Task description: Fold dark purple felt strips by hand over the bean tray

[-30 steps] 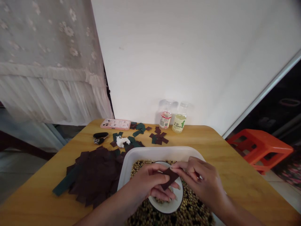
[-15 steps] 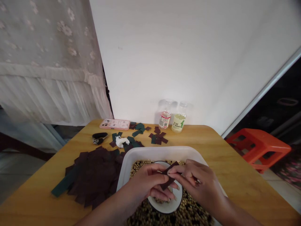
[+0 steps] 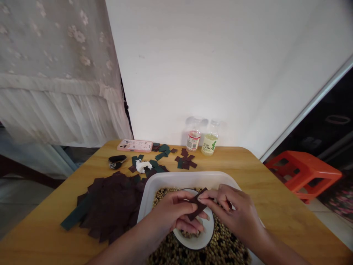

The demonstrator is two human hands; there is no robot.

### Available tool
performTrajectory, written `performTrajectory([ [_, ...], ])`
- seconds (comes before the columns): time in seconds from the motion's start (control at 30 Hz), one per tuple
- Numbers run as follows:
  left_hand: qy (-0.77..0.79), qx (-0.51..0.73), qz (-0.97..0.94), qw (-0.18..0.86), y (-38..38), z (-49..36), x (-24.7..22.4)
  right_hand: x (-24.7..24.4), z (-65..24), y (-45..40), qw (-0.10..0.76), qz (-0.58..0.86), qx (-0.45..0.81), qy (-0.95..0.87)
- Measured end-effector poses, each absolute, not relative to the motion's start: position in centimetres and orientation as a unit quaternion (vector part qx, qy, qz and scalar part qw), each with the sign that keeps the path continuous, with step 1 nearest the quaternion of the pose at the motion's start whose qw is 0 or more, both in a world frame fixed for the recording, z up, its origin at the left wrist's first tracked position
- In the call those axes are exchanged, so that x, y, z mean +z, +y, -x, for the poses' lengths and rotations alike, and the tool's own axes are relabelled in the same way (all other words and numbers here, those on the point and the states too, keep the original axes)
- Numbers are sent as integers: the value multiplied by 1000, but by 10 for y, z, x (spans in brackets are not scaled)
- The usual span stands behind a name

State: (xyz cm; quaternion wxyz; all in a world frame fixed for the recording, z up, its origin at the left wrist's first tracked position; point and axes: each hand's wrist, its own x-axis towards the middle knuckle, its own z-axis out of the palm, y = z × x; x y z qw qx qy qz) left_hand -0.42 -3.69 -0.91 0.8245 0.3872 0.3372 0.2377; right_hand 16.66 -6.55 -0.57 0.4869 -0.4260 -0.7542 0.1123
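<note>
So, the dark square (image 3: 197, 204) sits between your hands, tilted on one corner above the white bowl (image 3: 193, 247). Your left grip (image 3: 173, 213) and right grip (image 3: 231, 208) are closed on it from either side, fingertips pinching its edges. Your fingers partly hide the contact, so it's hard to say how much each hand bears. Holding it over the bowl probably means anything that slips drops in there, not onto the worktop (image 3: 248, 162). The bowl sits bedded in mixed beans (image 3: 220, 246) filling a white tray (image 3: 176, 180), and a few beans lie inside it, under your left fingers (image 3: 190, 225). Left of the tray lies a broad, overlapping heap of dark squares (image 3: 113, 204), with a long green strip (image 3: 77, 213) at its edge, as if pushed aside to leave room. Further back, smaller clusters of dark and green squares (image 3: 185, 161) are scattered near a crumpled tissue (image 3: 143, 166), a phone (image 3: 135, 145) and two plastic bottles (image 3: 193, 140). Beyond the worktop's right side stands an orange stool (image 3: 303, 173).
</note>
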Motion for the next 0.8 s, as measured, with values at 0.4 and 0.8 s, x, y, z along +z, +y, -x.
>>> performTrajectory([
  [0.4, 338, 233, -376, 831, -35, 4, -13, -4, -166, -65, 479, 423, 110, -761],
  [0.8, 366, 255, -364, 818, -34, 3, -9, -6, -169, -66, 463, 439, 103, -763],
])
